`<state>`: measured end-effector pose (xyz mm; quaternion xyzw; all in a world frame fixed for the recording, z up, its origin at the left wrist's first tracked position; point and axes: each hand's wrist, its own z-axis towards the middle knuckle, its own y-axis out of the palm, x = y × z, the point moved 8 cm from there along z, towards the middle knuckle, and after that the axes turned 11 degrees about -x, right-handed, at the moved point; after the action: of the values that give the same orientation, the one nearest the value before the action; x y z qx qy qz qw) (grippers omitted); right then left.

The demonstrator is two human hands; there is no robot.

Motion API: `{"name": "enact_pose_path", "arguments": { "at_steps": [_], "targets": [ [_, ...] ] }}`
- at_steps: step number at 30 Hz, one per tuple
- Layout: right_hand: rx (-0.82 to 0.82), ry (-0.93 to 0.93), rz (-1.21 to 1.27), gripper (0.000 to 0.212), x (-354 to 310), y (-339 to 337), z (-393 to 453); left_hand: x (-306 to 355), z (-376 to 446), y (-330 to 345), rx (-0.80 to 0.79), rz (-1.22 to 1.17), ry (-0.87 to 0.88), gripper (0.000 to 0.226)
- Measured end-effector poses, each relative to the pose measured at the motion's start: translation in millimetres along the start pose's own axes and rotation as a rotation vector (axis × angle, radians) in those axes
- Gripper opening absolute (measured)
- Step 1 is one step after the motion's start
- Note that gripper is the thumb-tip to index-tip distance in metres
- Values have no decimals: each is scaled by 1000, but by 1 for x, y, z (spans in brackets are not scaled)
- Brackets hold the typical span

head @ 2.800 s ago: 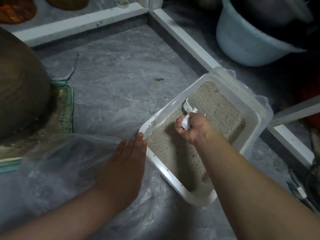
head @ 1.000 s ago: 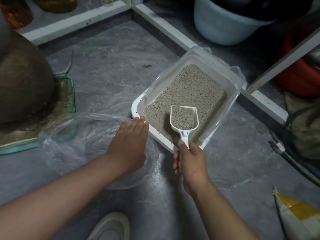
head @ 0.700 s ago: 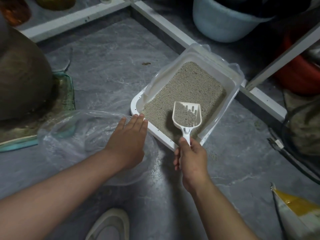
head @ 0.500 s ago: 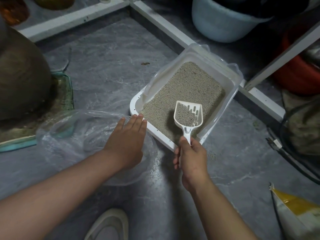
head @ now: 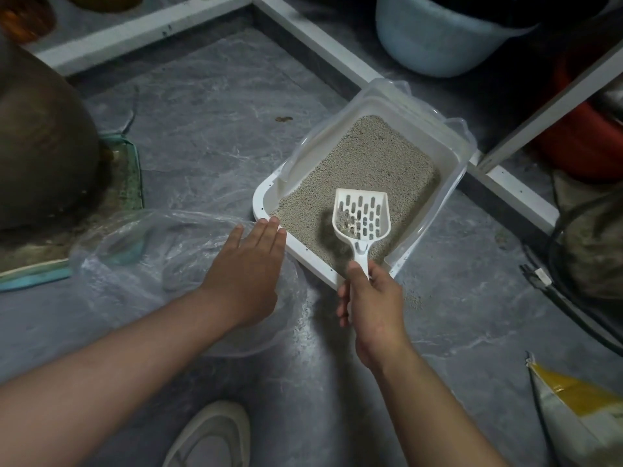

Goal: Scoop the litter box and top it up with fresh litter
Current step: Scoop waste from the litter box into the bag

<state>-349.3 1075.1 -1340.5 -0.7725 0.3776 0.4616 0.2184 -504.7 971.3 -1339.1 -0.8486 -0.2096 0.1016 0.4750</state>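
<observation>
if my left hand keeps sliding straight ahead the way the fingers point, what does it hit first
Most likely the near white rim of the litter box; the left hand already has its fingertips at it, though actual contact is unclear.

Dim, flat indoor light, which I judge falls from above. The scoop [head: 362, 215] casts a soft shadow on the litter [head: 364, 163] to its left. Upper right of frame sinks into darkness; edges curve with wide-angle distortion; detail is soft and slightly noisy.
</observation>
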Motion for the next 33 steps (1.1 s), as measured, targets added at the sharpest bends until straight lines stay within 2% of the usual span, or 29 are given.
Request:
{"name": "enact_pose_path", "arguments": {
  "at_steps": [12, 14, 16, 18, 20, 23, 28, 33],
  "targets": [
    [-35, 36, -3, 20, 2, -2, -2, 0, 2, 1, 20, -54, 9, 94],
    [-41, 31, -8, 20, 2, -3, -3, -3, -1, 0, 64, -130, 16, 96],
    [-45, 25, -14, 19, 3, -3, -4, -7, -9, -3, 173, -193, 23, 96],
    [-49, 31, -9, 18, 4, -3, -5, -14, -19, -3, 303, -276, 21, 83],
    [-53, 56, 8, 17, 7, -3, -6, -23, -25, 7, 348, -322, -10, 62],
    [-67, 68, 29, 16, 7, -1, -6, -34, -24, 34, 197, -267, -73, 54],
    [-105, 14, 41, 19, -3, 5, -12, -46, -14, 74, -95, -240, -157, 82],
    [-171, -53, 24, 14, -13, 20, -26, -54, -8, 82, -182, -226, -199, 90]
  ]
}}
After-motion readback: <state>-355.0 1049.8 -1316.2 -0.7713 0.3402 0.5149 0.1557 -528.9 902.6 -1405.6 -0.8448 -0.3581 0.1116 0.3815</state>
